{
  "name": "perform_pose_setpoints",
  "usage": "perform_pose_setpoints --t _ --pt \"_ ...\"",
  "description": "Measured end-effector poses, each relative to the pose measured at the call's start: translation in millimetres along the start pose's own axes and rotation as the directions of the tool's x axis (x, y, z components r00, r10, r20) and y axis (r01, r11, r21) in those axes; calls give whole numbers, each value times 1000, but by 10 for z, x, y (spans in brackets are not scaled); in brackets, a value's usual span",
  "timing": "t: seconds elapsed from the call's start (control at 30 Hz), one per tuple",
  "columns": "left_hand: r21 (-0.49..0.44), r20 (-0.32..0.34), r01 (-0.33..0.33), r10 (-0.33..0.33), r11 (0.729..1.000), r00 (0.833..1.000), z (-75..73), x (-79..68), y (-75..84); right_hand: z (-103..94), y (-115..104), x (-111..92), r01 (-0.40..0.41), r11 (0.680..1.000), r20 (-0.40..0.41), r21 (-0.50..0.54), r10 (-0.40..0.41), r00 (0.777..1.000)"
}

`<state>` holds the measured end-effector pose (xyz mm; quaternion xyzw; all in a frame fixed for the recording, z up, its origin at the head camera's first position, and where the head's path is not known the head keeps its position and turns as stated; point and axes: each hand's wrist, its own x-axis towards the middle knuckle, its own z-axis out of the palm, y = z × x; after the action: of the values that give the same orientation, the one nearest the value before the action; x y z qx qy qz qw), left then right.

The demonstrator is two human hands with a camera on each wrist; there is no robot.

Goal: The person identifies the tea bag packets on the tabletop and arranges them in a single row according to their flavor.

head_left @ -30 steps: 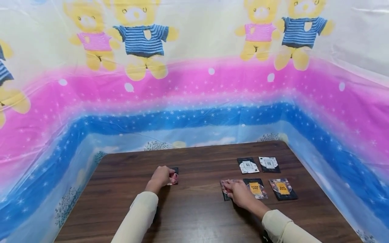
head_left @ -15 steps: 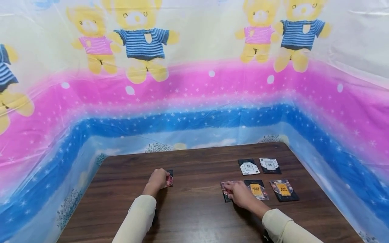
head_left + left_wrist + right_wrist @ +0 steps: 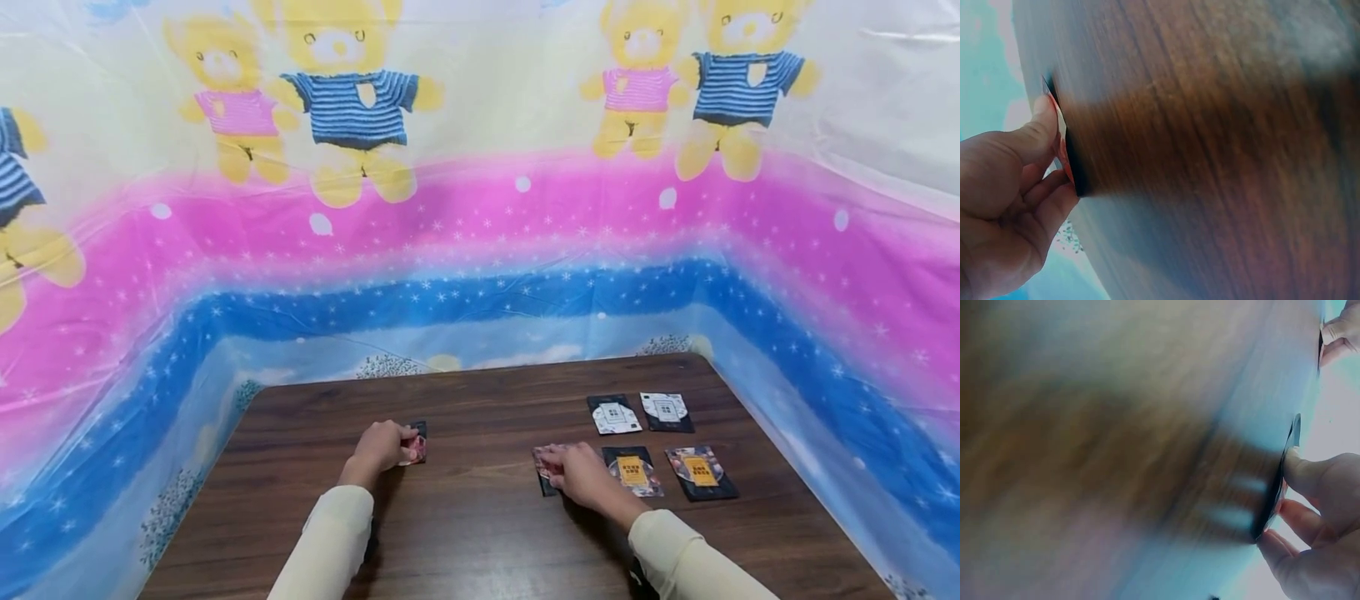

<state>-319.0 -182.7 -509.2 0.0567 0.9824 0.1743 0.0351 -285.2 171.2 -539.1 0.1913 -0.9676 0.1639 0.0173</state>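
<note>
On the left of the table, my left hand pinches a small flat sachet in black and pinkish red. The left wrist view shows the thumb at one end of this sachet and fingertips at the other, close to the tabletop. Right of the middle, my right hand holds a second sachet of similar colours by its edges, partly covered by the fingers. In the right wrist view, thumb and fingers span that sachet, low over the wood.
Two black sachets with orange labels, one nearer and one further right, lie beside my right hand. Behind them lie two black-and-white sachets, left and right. A bear-printed curtain surrounds the brown wooden table.
The left hand and its sachet moved slightly left, then the hand drew back a little, baring more of the sachet. The right hand slid its sachet a short way left, away from the orange-labelled one.
</note>
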Motion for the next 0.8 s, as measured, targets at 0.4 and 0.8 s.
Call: perform_pose_setpoints --t 0.4,0.8 --pt "2 7 -12 12 1000 1000 -24 -17 -30 125 -211 239 83 996 -59 -30 -85 995" --pt "-7 13 -4 4 1000 1000 -28 -12 -37 251 -462 482 170 985 -106 -43 -173 979"
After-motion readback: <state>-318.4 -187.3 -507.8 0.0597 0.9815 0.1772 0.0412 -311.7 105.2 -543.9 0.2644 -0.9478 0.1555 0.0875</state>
